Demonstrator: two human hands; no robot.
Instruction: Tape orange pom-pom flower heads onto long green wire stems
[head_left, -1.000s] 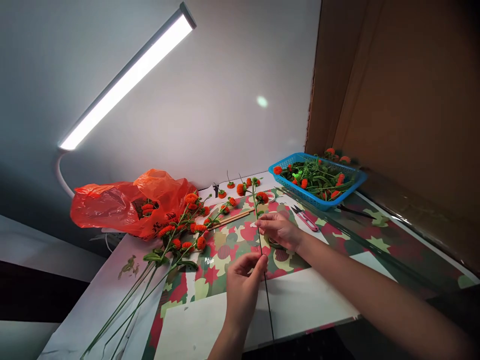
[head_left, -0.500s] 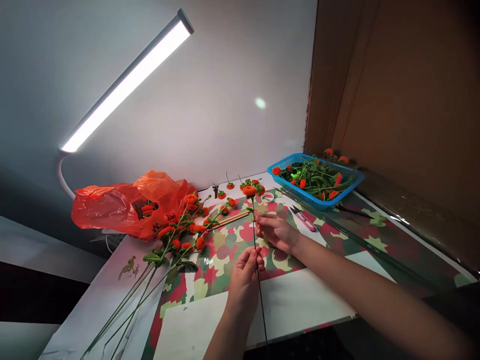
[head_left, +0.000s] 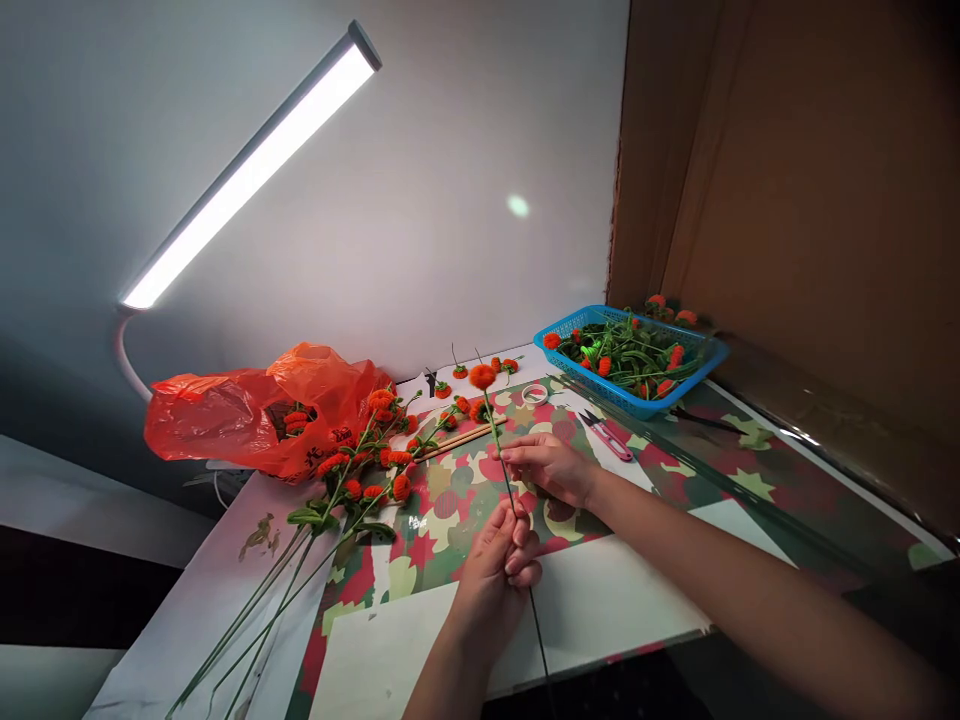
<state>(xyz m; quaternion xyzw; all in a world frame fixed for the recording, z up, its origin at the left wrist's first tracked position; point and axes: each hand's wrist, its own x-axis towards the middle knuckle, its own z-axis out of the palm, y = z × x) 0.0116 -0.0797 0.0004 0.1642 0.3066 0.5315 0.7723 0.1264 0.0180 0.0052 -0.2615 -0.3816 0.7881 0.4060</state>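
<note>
A thin green wire stem (head_left: 496, 440) topped by an orange pompom flower (head_left: 481, 377) stands tilted over the table. My left hand (head_left: 501, 558) pinches the stem low down, fingers closed round it. My right hand (head_left: 546, 466) grips the same stem higher up between thumb and fingertips. The stem's lower end runs past the table's front edge. Both hands hover over a red, green and cream patterned table cover (head_left: 675, 470).
Finished orange flower stems (head_left: 352, 480) lie at left beside an orange plastic bag (head_left: 247, 405). A blue basket (head_left: 630, 355) of green and orange pieces sits at back right. Pink snips (head_left: 611, 438), a tape roll (head_left: 535, 393), wooden sticks (head_left: 461, 438) and a lit lamp bar (head_left: 247, 170) are nearby.
The flower head has swung left and the stem tilts more. My left hand closed tighter on the stem; my right hand shifted slightly left along it.
</note>
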